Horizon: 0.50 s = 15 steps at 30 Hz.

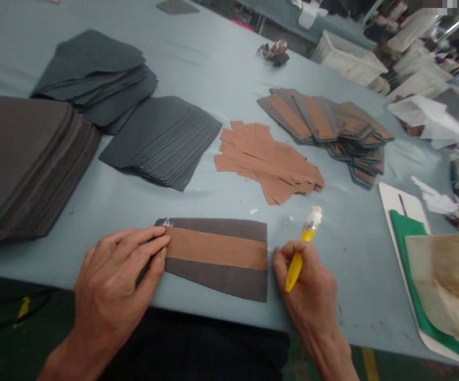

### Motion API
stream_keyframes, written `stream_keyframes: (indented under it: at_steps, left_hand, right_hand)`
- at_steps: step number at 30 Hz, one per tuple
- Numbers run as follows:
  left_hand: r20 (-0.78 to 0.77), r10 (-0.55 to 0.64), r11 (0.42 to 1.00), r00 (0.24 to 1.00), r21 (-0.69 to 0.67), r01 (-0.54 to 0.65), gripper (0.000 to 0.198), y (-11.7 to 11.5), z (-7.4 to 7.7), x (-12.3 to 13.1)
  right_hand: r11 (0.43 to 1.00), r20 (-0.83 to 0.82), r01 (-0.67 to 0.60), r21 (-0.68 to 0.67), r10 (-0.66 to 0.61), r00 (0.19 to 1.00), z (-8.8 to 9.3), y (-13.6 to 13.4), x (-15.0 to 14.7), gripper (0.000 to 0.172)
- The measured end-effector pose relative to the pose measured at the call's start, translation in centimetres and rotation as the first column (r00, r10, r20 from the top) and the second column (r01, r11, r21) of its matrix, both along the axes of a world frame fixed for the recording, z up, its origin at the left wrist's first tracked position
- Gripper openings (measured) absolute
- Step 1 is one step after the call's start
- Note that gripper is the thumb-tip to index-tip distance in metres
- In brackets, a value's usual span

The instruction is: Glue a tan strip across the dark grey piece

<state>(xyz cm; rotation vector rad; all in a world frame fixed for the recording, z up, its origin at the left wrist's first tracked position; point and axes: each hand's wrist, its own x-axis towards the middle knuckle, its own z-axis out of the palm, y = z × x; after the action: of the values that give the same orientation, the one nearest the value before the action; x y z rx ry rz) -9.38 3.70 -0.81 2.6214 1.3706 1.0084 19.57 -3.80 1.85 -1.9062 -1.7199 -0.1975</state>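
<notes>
The panel (237,286) lies flat on the near part of the counter (364,248), with a brown strip (217,249) along it. The left hand (118,272) rests at its left end, fingertips close together on the strip; whether they pinch it I cannot tell. The right hand (311,280), just beside the right end, has its fingers curled around the yellow brush (296,267), white-coated bristles pointing far. Beyond lie loose strips (272,159), with striped panels (318,116) far right and dark stacks (165,137) left.
</notes>
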Motion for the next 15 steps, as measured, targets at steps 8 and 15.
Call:
stream_keyframes:
  at_steps: [8, 15]
  left_hand:
    - [0.011, 0.014, 1.0, 1.0, -0.005, -0.014, 0.017, -0.1, -0.1, 0.1]
    - [0.015, 0.038, 0.999, 0.999, -0.025, -0.038, 0.018, -0.3, -0.3, 0.0]
  right_hand:
    - [0.987, 0.067, -0.134, 0.087, 0.129, 0.989, 0.1, 2.9, -3.7, 0.014]
    - [0.992, 0.232, -0.128, 0.015, 0.121, 0.965, -1.1, 3.5, -2.0, 0.015]
